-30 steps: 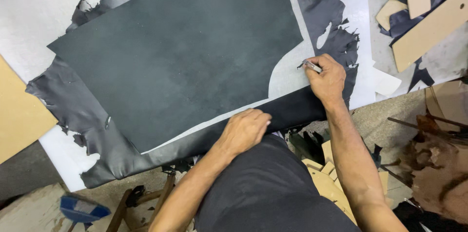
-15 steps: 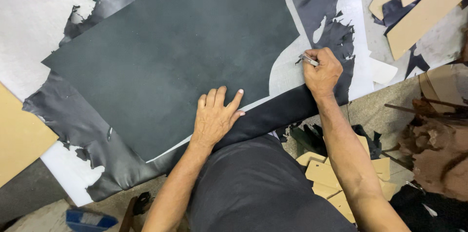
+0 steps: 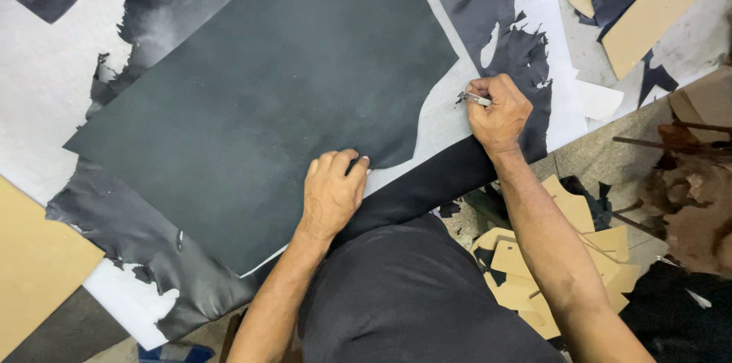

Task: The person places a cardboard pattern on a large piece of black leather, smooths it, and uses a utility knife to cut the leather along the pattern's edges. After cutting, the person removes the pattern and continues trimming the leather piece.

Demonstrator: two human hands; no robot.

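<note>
The dark leather sheet (image 3: 267, 111) lies flat across the middle of the worktop (image 3: 38, 81), its near edge running slantwise toward me. My left hand (image 3: 333, 193) rests on that near edge, fingers curled under and knuckles pressing down on the sheet. My right hand (image 3: 499, 111) is off the sheet's right corner, fingers pressed together around a small silver blade (image 3: 476, 99) whose tip points left, toward the sheet's edge, over the pale grey surface. Beneath the sheet, ragged black offcuts (image 3: 130, 233) stick out at the lower left, and another torn black piece (image 3: 526, 58) lies just beyond my right hand. A tan board (image 3: 38, 271) sits at the far left, and a long tan strip (image 3: 659, 8) at the upper right. Below the worktop edge, tan card scraps (image 3: 534, 256) are piled on the floor by my right forearm.
</note>
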